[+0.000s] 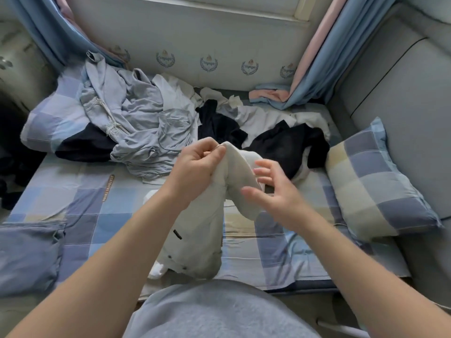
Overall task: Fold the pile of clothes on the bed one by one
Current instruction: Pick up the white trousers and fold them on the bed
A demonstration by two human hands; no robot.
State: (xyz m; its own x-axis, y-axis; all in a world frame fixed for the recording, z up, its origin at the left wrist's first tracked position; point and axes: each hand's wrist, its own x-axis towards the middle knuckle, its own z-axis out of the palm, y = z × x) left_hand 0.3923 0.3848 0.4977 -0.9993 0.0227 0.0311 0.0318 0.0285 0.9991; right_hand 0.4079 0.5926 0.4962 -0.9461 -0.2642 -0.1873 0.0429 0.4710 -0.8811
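Garment: cream-white garment (210, 230), draped over itself, small buttons and a dark tag low on it; hangs above the bed's (263, 254) near edge.
Left hand (197, 167): clenched on its top fold.
Right hand (271, 191): released, fingers spread, touching the cloth.
Pile (151, 123): grey, white, black clothes along the far edge.

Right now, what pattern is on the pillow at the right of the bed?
The pillow has a blue, grey and cream check; the head view shows it.
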